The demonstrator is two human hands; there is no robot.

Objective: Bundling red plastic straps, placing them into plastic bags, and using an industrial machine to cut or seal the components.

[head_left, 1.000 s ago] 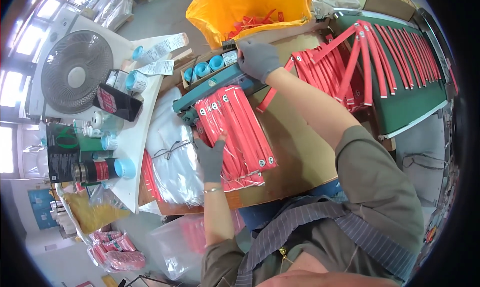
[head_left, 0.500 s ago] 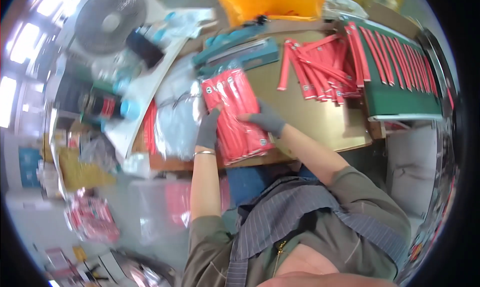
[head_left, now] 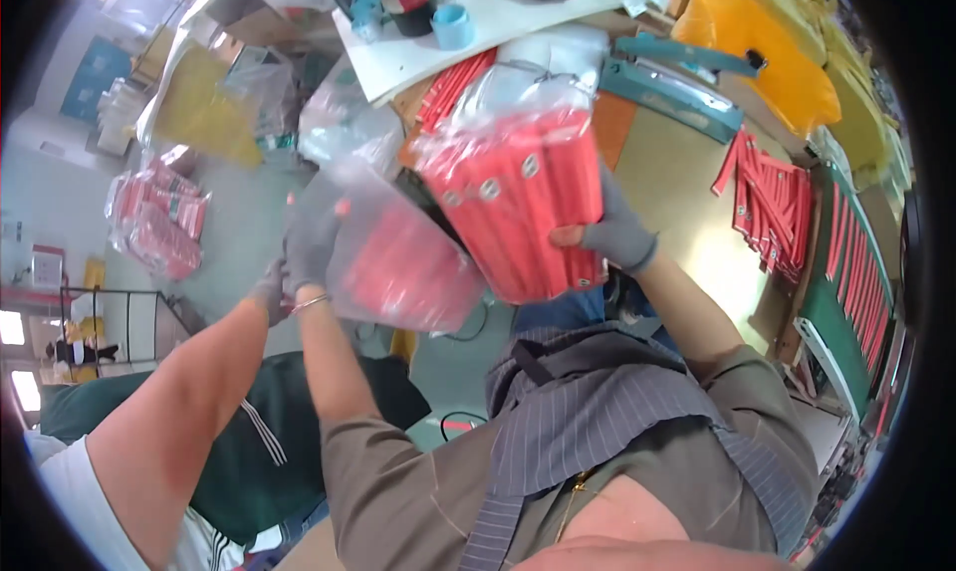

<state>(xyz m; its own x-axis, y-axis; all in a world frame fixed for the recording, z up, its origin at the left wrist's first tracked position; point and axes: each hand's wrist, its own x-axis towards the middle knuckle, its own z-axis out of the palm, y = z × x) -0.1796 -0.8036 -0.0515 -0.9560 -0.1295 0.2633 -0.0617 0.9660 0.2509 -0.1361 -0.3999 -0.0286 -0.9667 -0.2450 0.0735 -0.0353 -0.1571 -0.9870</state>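
Note:
My right hand (head_left: 619, 230), in a grey fingertip-less glove, grips a clear packet of flat red strips (head_left: 533, 208) by its right side, thumb across the front. The packet is raised and tilted near the table's front edge. To the left, my left hand (head_left: 312, 234), gloved alike, grips the upper left edge of a big clear plastic bag (head_left: 398, 262). Red packets show inside that bag. A co-worker's hand (head_left: 269, 287) is close beside my left wrist; whether it touches the bag cannot be made out.
Loose red strips (head_left: 772, 208) lie piled on the table (head_left: 667, 193), with a green board (head_left: 832, 282) of lined-up strips at the right. A teal box (head_left: 672, 98) and yellow bag (head_left: 762, 48) stand behind. Filled bags (head_left: 159, 218) rest at the far left.
The view has swung left. My right hand has lifted the red packet off the table toward the left. My left hand has left the packet and taken the big bag; a co-worker's arm has appeared.

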